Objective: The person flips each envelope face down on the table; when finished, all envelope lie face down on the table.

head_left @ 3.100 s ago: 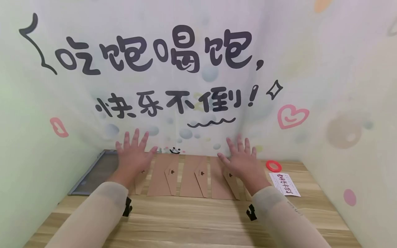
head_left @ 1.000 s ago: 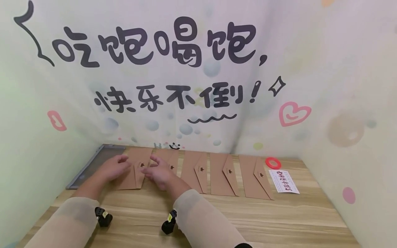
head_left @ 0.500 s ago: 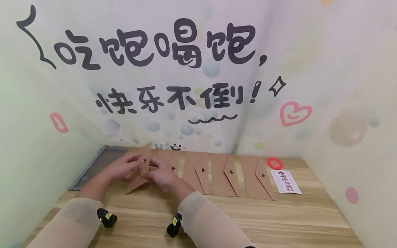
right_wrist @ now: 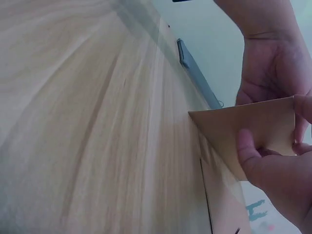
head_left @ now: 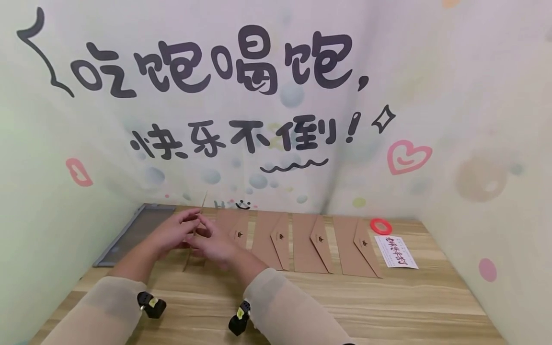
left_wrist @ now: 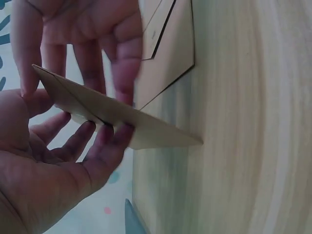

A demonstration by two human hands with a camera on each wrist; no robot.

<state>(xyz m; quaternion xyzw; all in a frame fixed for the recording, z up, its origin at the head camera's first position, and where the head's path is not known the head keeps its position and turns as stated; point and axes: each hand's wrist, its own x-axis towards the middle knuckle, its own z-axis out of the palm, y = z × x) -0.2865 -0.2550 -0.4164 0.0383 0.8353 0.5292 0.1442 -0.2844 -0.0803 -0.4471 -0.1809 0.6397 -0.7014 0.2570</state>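
A brown paper envelope (head_left: 188, 261) stands up from the table between both hands, seen almost edge-on in the head view. My left hand (head_left: 172, 232) holds it from the left; in the left wrist view its fingertips lie along one face of the envelope (left_wrist: 161, 131) and the thumb is by the upper edge. From the other side my right hand (head_left: 217, 244) holds it too. The right wrist view shows a right fingertip against the envelope's face (right_wrist: 219, 122), with other fingertips at its upper edge. A lower corner is right at the tabletop.
Several more brown envelopes (head_left: 264, 244) with small crown prints lie in a row to the right. Beyond them are a red ring (head_left: 372, 226) and a white card (head_left: 396, 258) with red writing. A dark, grey-bordered flat case (head_left: 131, 235) lies at left. A printed cloth hangs behind.
Both hands have come from being spread over the envelopes to the leftmost one. It was lying flat, then was raised tilted, and now is turned nearly edge-on to the head view.
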